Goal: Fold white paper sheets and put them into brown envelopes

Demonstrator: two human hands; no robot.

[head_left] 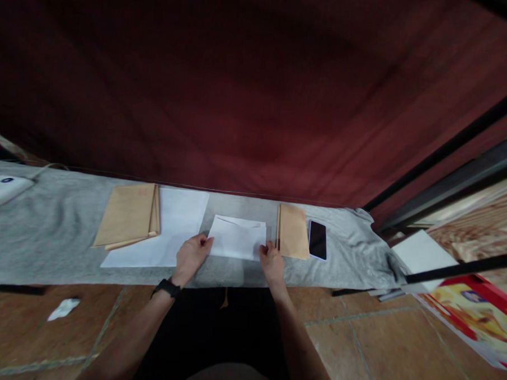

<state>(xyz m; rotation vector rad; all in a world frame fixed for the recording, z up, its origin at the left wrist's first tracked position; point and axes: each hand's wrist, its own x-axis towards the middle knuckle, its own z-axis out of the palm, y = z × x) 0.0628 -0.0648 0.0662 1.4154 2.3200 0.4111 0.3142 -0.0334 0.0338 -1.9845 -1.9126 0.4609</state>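
Note:
A folded sheet of white paper (237, 239) lies in front of me on the grey cloth, its layers slightly parted along the far edge. My left hand (190, 258), with a black band on the wrist, pinches its left edge between thumb and fingers. At the lower right corner, my right hand (271, 262) grips the same paper, fingers closed. Flat white sheets (178, 226) are just left of my left hand, partly covered by a stack of large brown envelopes (128, 215). Smaller brown envelopes (294, 232) lie right beside my right hand.
A phone (318, 240) rests right of the small envelopes. The narrow surface wears a grey cloth (351, 256), backed by a dark red curtain (240, 100). A white device (3, 191) with a cable sits far left. A red and yellow box (479, 314) stands at lower right.

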